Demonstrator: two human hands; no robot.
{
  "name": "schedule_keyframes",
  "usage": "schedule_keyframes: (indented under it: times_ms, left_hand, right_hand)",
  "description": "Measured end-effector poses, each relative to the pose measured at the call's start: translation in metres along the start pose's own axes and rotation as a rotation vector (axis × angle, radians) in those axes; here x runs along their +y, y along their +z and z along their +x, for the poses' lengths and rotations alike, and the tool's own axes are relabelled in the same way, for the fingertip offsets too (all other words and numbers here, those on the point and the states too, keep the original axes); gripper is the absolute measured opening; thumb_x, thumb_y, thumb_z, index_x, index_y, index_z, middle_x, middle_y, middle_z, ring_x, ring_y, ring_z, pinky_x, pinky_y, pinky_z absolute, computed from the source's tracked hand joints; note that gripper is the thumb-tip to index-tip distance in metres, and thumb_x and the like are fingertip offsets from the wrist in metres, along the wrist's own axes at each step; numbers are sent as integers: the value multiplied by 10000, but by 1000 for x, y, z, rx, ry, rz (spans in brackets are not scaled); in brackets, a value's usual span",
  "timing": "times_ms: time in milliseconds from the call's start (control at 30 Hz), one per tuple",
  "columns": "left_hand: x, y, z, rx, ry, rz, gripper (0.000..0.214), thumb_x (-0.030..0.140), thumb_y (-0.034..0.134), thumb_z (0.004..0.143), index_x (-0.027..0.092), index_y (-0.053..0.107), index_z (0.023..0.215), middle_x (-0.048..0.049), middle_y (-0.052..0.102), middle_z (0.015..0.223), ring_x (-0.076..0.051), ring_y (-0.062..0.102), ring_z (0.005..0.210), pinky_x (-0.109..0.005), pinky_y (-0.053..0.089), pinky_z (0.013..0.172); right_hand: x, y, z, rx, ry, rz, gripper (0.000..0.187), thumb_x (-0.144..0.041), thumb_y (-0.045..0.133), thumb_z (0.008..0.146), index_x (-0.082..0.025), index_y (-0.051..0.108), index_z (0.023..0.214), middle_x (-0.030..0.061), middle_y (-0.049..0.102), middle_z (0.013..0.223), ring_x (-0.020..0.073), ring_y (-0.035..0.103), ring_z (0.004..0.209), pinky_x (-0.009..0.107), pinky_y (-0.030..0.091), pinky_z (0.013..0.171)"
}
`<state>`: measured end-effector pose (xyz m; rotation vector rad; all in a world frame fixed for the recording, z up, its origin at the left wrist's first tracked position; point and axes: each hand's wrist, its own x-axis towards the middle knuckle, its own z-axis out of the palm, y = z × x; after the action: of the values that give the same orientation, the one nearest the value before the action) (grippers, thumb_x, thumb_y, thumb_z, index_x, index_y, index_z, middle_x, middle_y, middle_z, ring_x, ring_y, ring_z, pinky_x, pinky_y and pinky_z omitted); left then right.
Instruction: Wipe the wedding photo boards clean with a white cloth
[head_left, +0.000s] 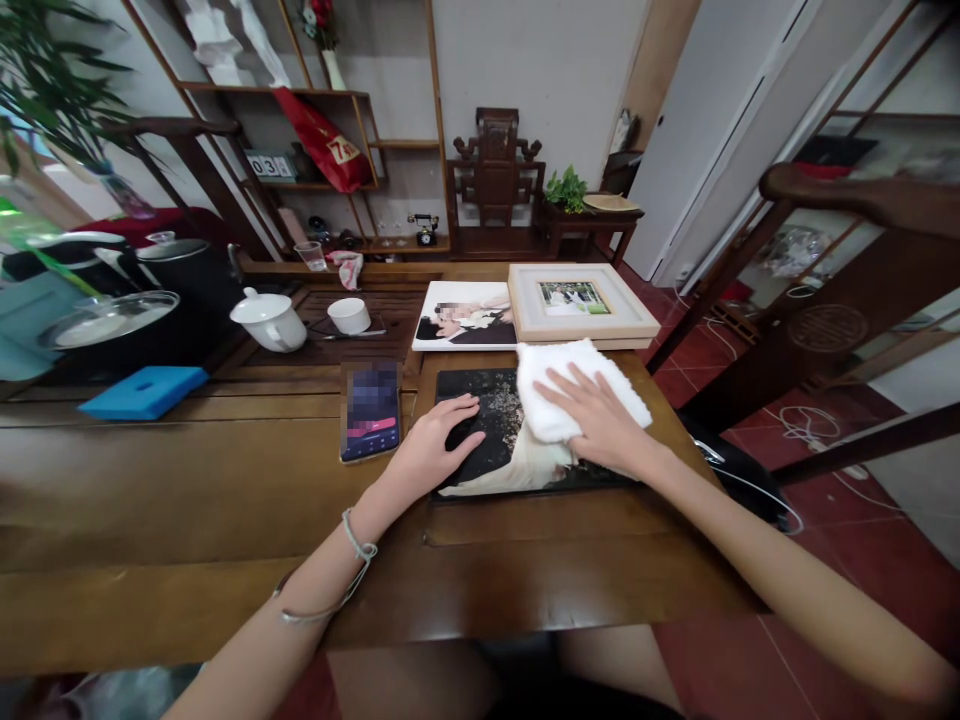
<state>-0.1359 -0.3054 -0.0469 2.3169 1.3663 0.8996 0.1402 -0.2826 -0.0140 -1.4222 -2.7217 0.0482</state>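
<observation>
A dark glossy photo print (491, 410) lies flat on the wooden table (225, 470) in front of me. My left hand (442, 435) rests on the print's left edge, fingers stretched flat, pressing it down. My right hand (592, 415) lies palm down with spread fingers on a folded white cloth (551, 375) that sits on the print's upper right part.
A phone (370, 410) lies left of the print. Behind it are another photo print (465, 315) and a framed picture (581, 300). A white teapot (270, 320), a cup (349, 315), a blue pad (146, 390) and kettles stand at the left. A dark chair arm (862, 195) rises at the right.
</observation>
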Motion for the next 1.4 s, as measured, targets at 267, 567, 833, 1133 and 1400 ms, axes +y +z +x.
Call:
schedule_keyframes:
  times_ms: [267,567,833,1133,1400]
  left_hand:
    - [0,2,0,14,5,-4,371,365,570,892,154,655,1186,-125,623,1308,-269,548,1260,-475,415,1101]
    - [2,0,0,0,27,14,347,305,514,921,135,651,1190,-139,623,1303,-264,545,1262,-479,423,1093]
    - [-2,0,3,18,19,-67,342,252,420,939,163,690,1130,-108,663,1252,-249,577,1231,-476,444,1077]
    - [-6,-7,4,-57,36,-80,389,189,474,866,149,649,1211,-122,626,1305,-263,546,1267,-467,433,1086]
    - [3,-3,0,-29,9,12,416,389,577,884,134,646,1205,-144,607,1325,-278,532,1277,-472,408,1103]
  right_hand:
    - [-9,8,-46,49,133,-68,883,-136,499,665,-212,270,1514,116,245,1580,437,111,1435,708,183,1073]
    - [-77,-6,-46,-107,-120,-73,924,-222,613,667,-174,256,1517,158,208,1584,477,102,1422,712,192,1065]
    - [-124,7,-2,47,37,-241,829,-347,657,710,56,415,1393,364,437,1381,550,363,1290,714,341,955]
    - [-183,7,-36,-4,-322,-221,765,-360,540,796,177,424,1327,409,445,1333,501,476,1227,611,420,954]
    - [-78,-17,-14,-7,-87,5,638,-298,557,774,-27,499,1349,229,502,1399,340,441,1308,479,358,1068]
